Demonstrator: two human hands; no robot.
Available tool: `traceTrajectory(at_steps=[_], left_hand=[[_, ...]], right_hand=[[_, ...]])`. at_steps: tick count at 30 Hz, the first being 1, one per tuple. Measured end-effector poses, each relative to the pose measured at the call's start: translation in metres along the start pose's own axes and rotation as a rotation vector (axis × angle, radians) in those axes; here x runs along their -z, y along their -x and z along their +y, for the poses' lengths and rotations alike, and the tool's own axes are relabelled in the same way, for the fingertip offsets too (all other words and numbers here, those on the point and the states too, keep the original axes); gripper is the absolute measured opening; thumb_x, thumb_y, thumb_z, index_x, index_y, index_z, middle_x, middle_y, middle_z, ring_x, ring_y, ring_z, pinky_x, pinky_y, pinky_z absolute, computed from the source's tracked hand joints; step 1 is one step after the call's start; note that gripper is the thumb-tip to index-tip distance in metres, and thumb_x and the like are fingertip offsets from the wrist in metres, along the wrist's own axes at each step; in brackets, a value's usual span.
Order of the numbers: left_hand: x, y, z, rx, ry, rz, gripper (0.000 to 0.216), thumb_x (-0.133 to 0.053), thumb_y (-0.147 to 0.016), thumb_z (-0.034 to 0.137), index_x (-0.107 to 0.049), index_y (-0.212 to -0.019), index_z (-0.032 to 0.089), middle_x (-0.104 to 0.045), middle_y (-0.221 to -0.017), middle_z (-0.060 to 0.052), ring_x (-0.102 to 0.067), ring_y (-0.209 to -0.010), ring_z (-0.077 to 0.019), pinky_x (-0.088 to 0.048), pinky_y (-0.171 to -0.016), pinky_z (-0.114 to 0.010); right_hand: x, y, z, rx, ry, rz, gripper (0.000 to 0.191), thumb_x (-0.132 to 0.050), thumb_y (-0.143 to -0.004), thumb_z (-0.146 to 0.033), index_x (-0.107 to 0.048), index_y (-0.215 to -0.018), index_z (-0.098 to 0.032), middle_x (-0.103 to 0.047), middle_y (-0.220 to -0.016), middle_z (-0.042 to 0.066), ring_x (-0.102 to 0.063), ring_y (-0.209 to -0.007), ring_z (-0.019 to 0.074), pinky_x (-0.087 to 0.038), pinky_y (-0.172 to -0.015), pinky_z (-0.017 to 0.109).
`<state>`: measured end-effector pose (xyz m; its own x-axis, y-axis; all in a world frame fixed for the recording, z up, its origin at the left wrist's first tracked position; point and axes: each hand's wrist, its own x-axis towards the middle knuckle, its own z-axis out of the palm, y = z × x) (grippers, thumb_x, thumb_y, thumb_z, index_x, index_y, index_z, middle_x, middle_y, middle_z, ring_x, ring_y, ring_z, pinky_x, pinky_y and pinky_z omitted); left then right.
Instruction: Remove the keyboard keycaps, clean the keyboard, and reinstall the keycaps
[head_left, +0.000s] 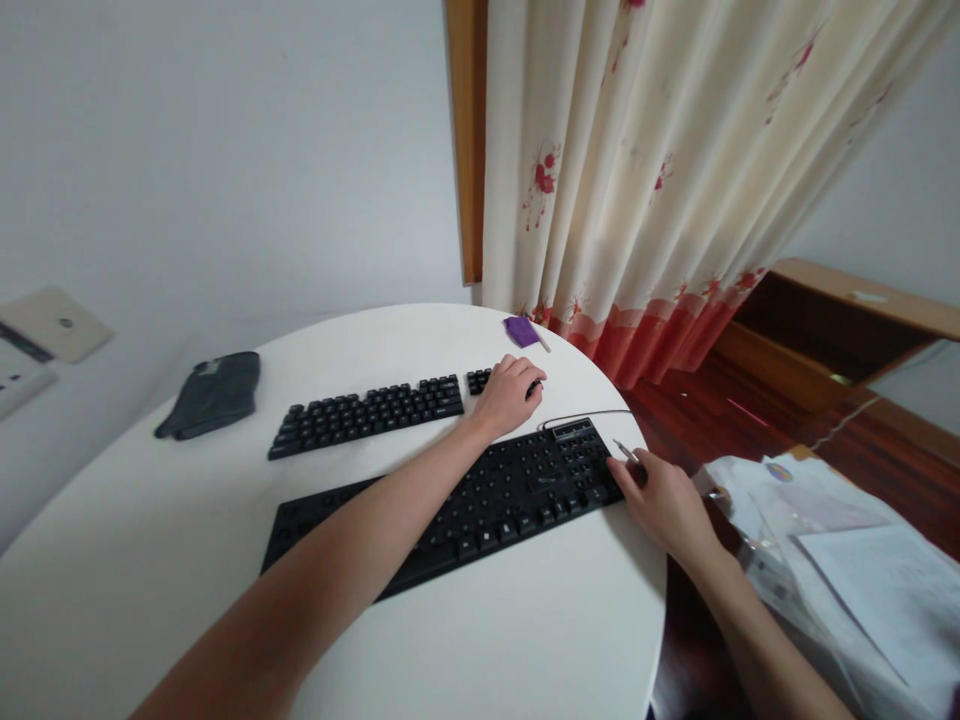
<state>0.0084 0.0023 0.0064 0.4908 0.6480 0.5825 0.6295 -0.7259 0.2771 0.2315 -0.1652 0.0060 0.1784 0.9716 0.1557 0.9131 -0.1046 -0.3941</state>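
Observation:
A black keyboard base (pixel 510 490) lies across the white table, most of its key positions bare of caps and a few caps still along its front row. Beyond it, black keycaps (pixel 367 412) are laid out in keyboard order. My left hand (pixel 510 395) reaches over the base to the right end of this layout, its fingers closed around a black keycap (pixel 533 388). By the base's right end, my right hand (pixel 664 500) grips a thin pointed metal tool (pixel 627 451), whose tip points up and left. My left forearm hides part of the base.
At the table's left lies a dark pouch (pixel 214 395). A purple cloth (pixel 520 331) with a pale stick rests near the far edge. A cable (pixel 585 413) runs off the right edge. Plastic bags and papers (pixel 847 560) are piled at right, below a curtain (pixel 637 200) and wooden cabinet.

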Motion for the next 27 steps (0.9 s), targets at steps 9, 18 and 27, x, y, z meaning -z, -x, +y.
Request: traceTrajectory(at_steps=[9, 18, 27], left_hand=[[-0.002, 0.0, -0.001, 0.001, 0.012, 0.005, 0.017, -0.054, -0.092, 0.019, -0.068, -0.102, 0.021, -0.067, -0.105, -0.005, -0.051, -0.104, -0.0234, -0.042, -0.095, -0.04], [0.002, -0.001, -0.001, 0.083, 0.014, 0.078, 0.018, -0.05, -0.093, 0.018, -0.067, -0.098, 0.021, -0.068, -0.102, -0.005, -0.052, -0.102, -0.0234, -0.042, -0.093, -0.04], [0.006, -0.002, -0.005, 0.219, -0.014, 0.213, 0.017, -0.048, -0.094, 0.018, -0.065, -0.094, 0.021, -0.067, -0.099, -0.005, -0.052, -0.099, -0.0234, -0.041, -0.093, -0.039]], right_hand=[[0.006, 0.002, -0.003, 0.083, 0.342, -0.174, 0.038, -0.037, -0.1, -0.051, -0.059, -0.084, -0.025, -0.072, -0.073, 0.007, -0.07, -0.069, 0.026, -0.026, -0.055, 0.029], [0.007, -0.002, -0.004, 0.128, 0.473, -0.202, 0.027, -0.042, -0.1, -0.039, -0.06, -0.089, -0.023, -0.074, -0.078, 0.009, -0.071, -0.073, 0.0278, -0.025, -0.056, 0.03], [0.001, 0.01, 0.004, 0.061, 0.348, 0.047, 0.026, -0.045, -0.098, -0.038, -0.06, -0.085, -0.022, -0.071, -0.071, 0.007, -0.064, -0.059, 0.0222, -0.023, -0.054, 0.029]])
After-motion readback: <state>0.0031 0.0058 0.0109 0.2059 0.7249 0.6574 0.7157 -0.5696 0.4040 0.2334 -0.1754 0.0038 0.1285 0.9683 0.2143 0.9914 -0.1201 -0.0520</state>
